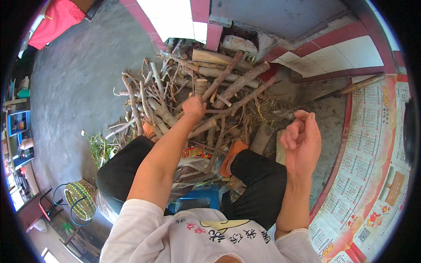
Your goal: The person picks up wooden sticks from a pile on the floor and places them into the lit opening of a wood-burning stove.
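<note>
A tangled pile of cut branches (230, 92) and twigs lies on the floor before me. My left hand (194, 106) reaches into its middle, the fingers curled at the lower end of a short, thick piece of wood (201, 86) whose pale cut face points up. Most of those fingers are hidden from the camera, so the grip is not fully seen. At the right, my right hand (301, 141) is raised above the floor, palm turned up and fingers loosely bent, holding nothing. A long branch (243, 102) runs across the pile between the two hands.
A blue plastic stool (197, 197) stands between my legs, near a crumpled plastic bag (192, 169). Green stalks (100, 149) lie left of the pile, and a woven basket (80, 200) stands farther left. A tiled structure (342, 54) rises behind; a wooden-handled tool (360, 85) rests at right.
</note>
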Tool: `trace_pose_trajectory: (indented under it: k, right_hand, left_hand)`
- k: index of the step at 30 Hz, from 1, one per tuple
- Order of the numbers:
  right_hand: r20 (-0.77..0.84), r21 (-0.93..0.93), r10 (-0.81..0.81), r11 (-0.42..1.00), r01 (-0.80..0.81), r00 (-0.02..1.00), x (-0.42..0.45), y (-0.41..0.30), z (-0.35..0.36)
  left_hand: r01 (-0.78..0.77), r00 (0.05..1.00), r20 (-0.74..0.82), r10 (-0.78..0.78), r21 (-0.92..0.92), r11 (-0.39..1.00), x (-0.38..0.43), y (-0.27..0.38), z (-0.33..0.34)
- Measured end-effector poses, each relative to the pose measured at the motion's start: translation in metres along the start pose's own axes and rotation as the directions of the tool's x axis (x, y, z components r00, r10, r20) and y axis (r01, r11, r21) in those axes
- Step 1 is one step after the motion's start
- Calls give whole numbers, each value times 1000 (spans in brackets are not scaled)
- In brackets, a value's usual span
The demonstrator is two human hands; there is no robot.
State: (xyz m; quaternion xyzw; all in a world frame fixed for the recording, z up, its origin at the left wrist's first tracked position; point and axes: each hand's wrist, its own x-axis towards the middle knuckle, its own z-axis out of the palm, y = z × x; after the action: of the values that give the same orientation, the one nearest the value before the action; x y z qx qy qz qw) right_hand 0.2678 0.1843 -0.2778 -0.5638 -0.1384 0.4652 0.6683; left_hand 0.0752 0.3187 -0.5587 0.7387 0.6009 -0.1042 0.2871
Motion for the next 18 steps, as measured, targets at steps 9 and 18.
trace_pose_trajectory:
  k: [9, 18]
  right_hand:
    - [24, 17, 8, 1000, -9, 1000, 2, 1, -2]
    - [1, -9, 30, 1000, -30, 1000, -2, 4, 10]
  left_hand:
    - [326, 911, 390, 133, -880, 345, -83, 59, -94]
    - [246, 861, 402, 311, -865, 437, -118, 69, -92]
